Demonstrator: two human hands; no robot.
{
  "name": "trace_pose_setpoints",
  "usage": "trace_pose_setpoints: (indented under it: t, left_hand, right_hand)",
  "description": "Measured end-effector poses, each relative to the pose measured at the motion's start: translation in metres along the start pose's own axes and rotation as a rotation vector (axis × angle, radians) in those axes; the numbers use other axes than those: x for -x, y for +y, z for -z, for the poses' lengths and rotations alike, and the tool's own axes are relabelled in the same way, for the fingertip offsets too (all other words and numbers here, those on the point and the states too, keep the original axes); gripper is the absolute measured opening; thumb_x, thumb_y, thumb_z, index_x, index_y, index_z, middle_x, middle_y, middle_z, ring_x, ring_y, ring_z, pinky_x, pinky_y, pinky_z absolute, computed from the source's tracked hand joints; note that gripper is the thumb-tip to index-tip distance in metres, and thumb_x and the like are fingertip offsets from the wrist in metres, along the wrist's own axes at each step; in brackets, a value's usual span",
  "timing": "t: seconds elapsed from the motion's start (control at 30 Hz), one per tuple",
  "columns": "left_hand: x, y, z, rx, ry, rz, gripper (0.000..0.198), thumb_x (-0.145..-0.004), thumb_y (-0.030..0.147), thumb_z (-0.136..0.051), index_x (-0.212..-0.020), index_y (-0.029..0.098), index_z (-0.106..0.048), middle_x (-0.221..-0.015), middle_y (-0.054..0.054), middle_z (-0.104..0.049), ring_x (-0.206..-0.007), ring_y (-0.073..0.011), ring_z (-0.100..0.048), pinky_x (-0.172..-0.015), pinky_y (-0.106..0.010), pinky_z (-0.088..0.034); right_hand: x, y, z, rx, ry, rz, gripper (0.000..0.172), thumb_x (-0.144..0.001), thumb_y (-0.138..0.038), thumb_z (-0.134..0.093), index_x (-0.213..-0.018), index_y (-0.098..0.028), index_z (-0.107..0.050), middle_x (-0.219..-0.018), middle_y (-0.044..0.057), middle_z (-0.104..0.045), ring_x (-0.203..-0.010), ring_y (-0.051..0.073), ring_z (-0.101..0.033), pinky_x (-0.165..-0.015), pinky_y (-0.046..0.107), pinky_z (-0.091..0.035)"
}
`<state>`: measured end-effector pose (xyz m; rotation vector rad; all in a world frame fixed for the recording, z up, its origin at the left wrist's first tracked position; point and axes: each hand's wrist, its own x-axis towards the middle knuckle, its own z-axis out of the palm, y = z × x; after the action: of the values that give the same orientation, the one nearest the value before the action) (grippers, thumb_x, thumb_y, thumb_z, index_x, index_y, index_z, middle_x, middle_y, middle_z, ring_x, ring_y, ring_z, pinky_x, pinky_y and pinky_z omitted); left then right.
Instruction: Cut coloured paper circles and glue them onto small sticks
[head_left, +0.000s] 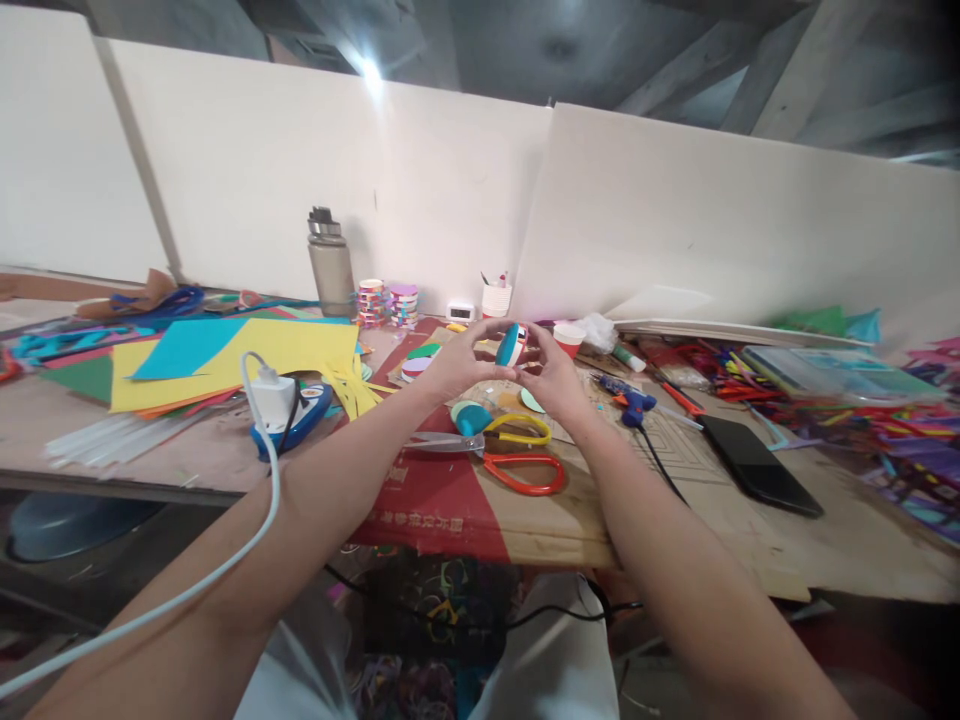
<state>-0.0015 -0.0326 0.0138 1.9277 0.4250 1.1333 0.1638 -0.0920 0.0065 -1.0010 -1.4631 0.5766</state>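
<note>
Between my two hands, above the table, is a small round paper piece (511, 345) with a teal face and a white and red side. My left hand (469, 358) grips it from the left, and my right hand (551, 375) has its fingers round the other side. Below them lie scissors (480, 445) with one yellow and one red handle, blades apart, pointing left. Teal and pale green paper discs (472, 417) rest just behind the scissors. Further back, beside my left hand, are more coloured discs (418, 365).
A blue glue gun (636, 403) and a black phone (757, 465) lie at right, near a clear plastic box (840, 375). Coloured sheets (225, 360) and a power strip (292, 420) with a white cable occupy the left. A bottle (331, 265) stands behind.
</note>
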Motion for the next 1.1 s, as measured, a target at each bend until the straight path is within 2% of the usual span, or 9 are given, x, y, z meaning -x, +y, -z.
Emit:
trace_pose_setpoints:
  t: [0.1, 0.23, 0.33, 0.47, 0.63, 0.87, 1.1]
  left_hand:
    - [0.0, -0.001, -0.004, 0.042, 0.0, -0.023, 0.075, -0.059, 0.029, -0.089, -0.128, 0.021, -0.061, -0.134, -0.014, -0.059, -0.119, -0.0289, -0.059, -0.092, -0.04, -0.053]
    - [0.0, -0.002, -0.007, 0.042, 0.058, -0.036, 0.076, -0.058, 0.03, -0.09, -0.127, 0.021, -0.061, -0.133, -0.015, -0.059, -0.121, -0.0309, -0.059, -0.093, -0.041, -0.054]
    - [-0.001, -0.002, -0.006, 0.132, 0.034, -0.018, 0.077, -0.059, 0.032, -0.09, -0.128, 0.02, -0.06, -0.137, -0.017, -0.057, -0.121, -0.0316, -0.06, -0.096, -0.044, -0.052]
    - [-0.002, 0.0, 0.0, 0.255, 0.005, 0.005, 0.072, -0.067, 0.034, -0.086, -0.132, 0.02, -0.057, -0.141, -0.017, -0.055, -0.125, -0.0306, -0.057, -0.103, -0.046, -0.048]
    - [0.0, 0.002, 0.004, 0.279, -0.001, 0.032, 0.073, -0.067, 0.033, -0.085, -0.134, 0.021, -0.058, -0.142, -0.015, -0.057, -0.132, -0.0313, -0.052, -0.108, -0.046, -0.044]
    - [0.001, 0.002, 0.004, 0.293, -0.071, 0.069, 0.074, -0.064, 0.028, -0.088, -0.132, 0.021, -0.061, -0.145, -0.015, -0.055, -0.13, -0.0322, -0.055, -0.11, -0.048, -0.042]
    - [0.001, -0.007, 0.004, 0.328, -0.047, 0.085, 0.077, -0.064, 0.027, -0.088, -0.135, 0.022, -0.06, -0.149, -0.014, -0.052, -0.135, -0.0323, -0.05, -0.112, -0.046, -0.04]
  right_hand:
    - [-0.001, 0.002, 0.0, -0.035, 0.013, 0.013, 0.062, -0.06, -0.02, -0.081, -0.118, -0.028, -0.06, -0.112, 0.003, -0.064, -0.083, 0.016, -0.058, -0.069, 0.029, -0.051]
    - [0.0, 0.002, -0.001, -0.046, 0.041, 0.03, 0.059, -0.06, -0.023, -0.084, -0.112, -0.027, -0.059, -0.115, 0.003, -0.063, -0.085, 0.016, -0.059, -0.071, 0.029, -0.051]
    - [0.0, 0.0, -0.002, -0.075, 0.05, 0.014, 0.058, -0.059, -0.027, -0.086, -0.11, -0.026, -0.059, -0.115, 0.004, -0.063, -0.085, 0.016, -0.06, -0.072, 0.029, -0.052]
    - [0.0, -0.004, -0.001, -0.103, 0.028, -0.01, 0.058, -0.064, -0.031, -0.084, -0.117, -0.025, -0.06, -0.116, 0.005, -0.065, -0.084, 0.016, -0.061, -0.073, 0.031, -0.053]
    - [0.001, 0.0, 0.001, 0.04, 0.018, 0.073, 0.058, -0.071, -0.03, -0.079, -0.125, -0.027, -0.061, -0.118, 0.007, -0.063, -0.087, 0.018, -0.061, -0.074, 0.033, -0.054]
    - [0.0, 0.005, 0.004, 0.282, -0.017, 0.208, 0.064, -0.079, -0.037, -0.075, -0.139, -0.028, -0.055, -0.122, 0.011, -0.055, -0.087, 0.019, -0.06, -0.074, 0.037, -0.058]
    - [-0.002, 0.013, 0.004, 0.354, 0.013, 0.283, 0.067, -0.082, -0.044, -0.074, -0.143, -0.028, -0.051, -0.125, 0.012, -0.051, -0.094, 0.021, -0.061, -0.074, 0.037, -0.06]
